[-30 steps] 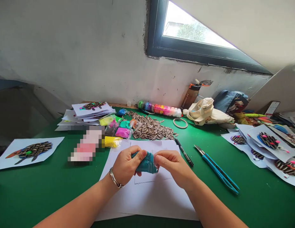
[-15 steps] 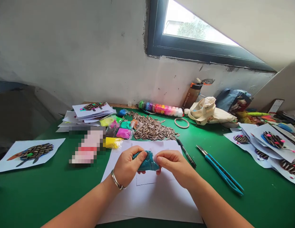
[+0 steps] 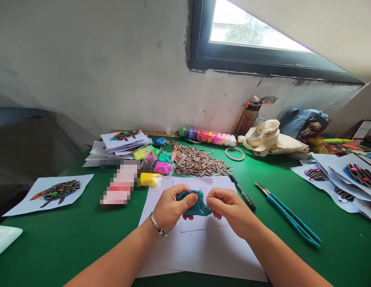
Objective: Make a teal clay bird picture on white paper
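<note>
A teal packet of modelling clay (image 3: 195,205) in clear plastic wrap is held above white paper (image 3: 215,255). My left hand (image 3: 172,207) grips its left side, thumb on top and fingers beneath. My right hand (image 3: 231,207) pinches the wrapper at the packet's right end between thumb and fingers. On the paper below, a drawn outline shows in part; my hands cover the rest. A black pen (image 3: 242,192) lies at the paper's right edge, and a blue-handled craft knife (image 3: 288,215) rests farther right.
Behind the paper lie a heap of sunflower seeds (image 3: 200,161) and several coloured clay packets (image 3: 151,179). Seed pictures (image 3: 53,193) lie left and right. A tape ring (image 3: 234,154), a bottle (image 3: 247,118) and a cloth bag (image 3: 269,139) stand near the wall.
The view has shifted slightly left, so most things appear farther right. Both hands still hold the teal packet, which looks a little flatter and more exposed between them.
</note>
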Demonstrator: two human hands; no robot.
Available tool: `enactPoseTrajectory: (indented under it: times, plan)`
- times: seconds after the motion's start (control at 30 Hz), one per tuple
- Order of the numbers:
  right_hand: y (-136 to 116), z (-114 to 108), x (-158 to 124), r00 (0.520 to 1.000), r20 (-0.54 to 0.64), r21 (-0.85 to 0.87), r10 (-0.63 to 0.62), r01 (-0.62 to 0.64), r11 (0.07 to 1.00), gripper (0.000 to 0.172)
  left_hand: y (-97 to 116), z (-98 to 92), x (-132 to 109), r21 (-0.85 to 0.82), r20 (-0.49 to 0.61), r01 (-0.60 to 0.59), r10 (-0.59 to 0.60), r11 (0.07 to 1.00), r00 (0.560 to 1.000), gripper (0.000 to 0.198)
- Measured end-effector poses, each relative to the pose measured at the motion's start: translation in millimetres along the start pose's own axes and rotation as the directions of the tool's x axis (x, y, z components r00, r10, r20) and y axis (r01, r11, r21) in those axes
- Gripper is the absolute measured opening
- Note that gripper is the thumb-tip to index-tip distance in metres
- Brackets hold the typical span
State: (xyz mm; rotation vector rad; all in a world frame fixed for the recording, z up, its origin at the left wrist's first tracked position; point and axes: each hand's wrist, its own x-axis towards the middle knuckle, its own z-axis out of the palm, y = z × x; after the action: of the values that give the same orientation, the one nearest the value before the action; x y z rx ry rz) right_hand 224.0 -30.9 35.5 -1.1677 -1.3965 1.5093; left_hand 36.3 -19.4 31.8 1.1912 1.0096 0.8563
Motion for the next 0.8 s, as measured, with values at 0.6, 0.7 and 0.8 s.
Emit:
enactPoseTrajectory:
  times: [0.6, 0.7, 0.8]
  plan:
    - [3.0, 2.5, 2.4, 0.989, 0.145, 0.116, 0.042, -0.059, 0.992, 0.018, -5.0, -2.3, 4.0, -0.071, 0.074, 0.042, -0.037, 0.997, 0.997, 0.049]
    - [2.1, 1.7, 2.9, 0.989, 0.130, 0.124, 0.075, -0.091, 0.988, 0.024, -4.7, -2.6, 4.5, -0.080, 0.080, 0.054, -0.048, 0.995, 0.996, 0.049]
    - [3.2, -0.9, 4.6, 0.994, 0.081, 0.176, 0.079, -0.092, 0.980, 0.030, -2.5, -3.4, 5.2, -0.133, 0.080, 0.079, -0.068, 0.988, 0.994, 0.050]
